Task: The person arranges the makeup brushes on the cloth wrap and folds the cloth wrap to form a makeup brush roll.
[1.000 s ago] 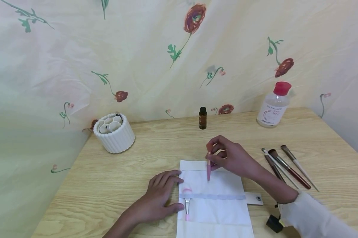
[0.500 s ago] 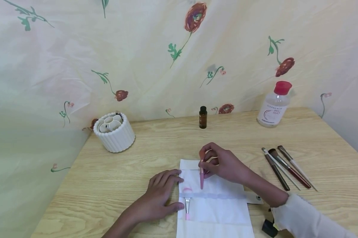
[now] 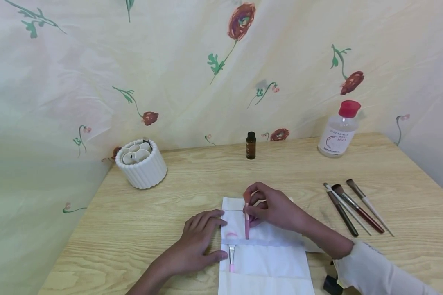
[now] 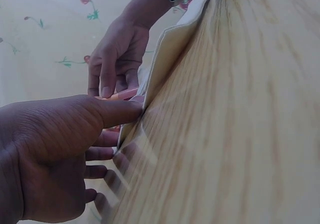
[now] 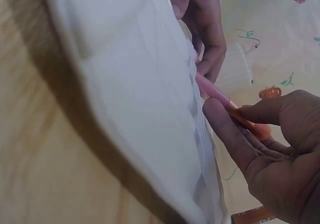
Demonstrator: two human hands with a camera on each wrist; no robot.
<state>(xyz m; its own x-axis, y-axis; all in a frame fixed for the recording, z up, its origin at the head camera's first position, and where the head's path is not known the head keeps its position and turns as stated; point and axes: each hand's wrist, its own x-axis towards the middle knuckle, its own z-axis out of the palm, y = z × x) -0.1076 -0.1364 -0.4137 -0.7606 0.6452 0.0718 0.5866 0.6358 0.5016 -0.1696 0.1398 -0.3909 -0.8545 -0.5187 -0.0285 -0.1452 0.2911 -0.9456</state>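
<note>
A white fabric brush roll (image 3: 263, 260) lies unfolded on the table, with a grey elastic band (image 3: 276, 243) across it. My right hand (image 3: 274, 207) pinches a makeup brush (image 3: 247, 225) with a pink handle and an orange-red head. The handle points down, its end right at the band; in the right wrist view the thumb and fingers lie along the ferrule (image 5: 239, 115). My left hand (image 3: 197, 246) rests at the roll's left edge, fingers loosely extended and thumb on the border. Beside it, a pink-tipped brush (image 3: 231, 258) sits under the band.
Several makeup brushes (image 3: 358, 209) lie to the right of the roll. A white ribbed holder (image 3: 142, 166) stands back left, a small brown bottle (image 3: 251, 146) at the back middle, and a clear bottle with a red cap (image 3: 337, 133) back right. A floral curtain (image 3: 184, 73) hangs behind.
My right hand has moved left and toward me with the makeup brush, bringing the handle's end down to the elastic band. The left hand has stayed in place.
</note>
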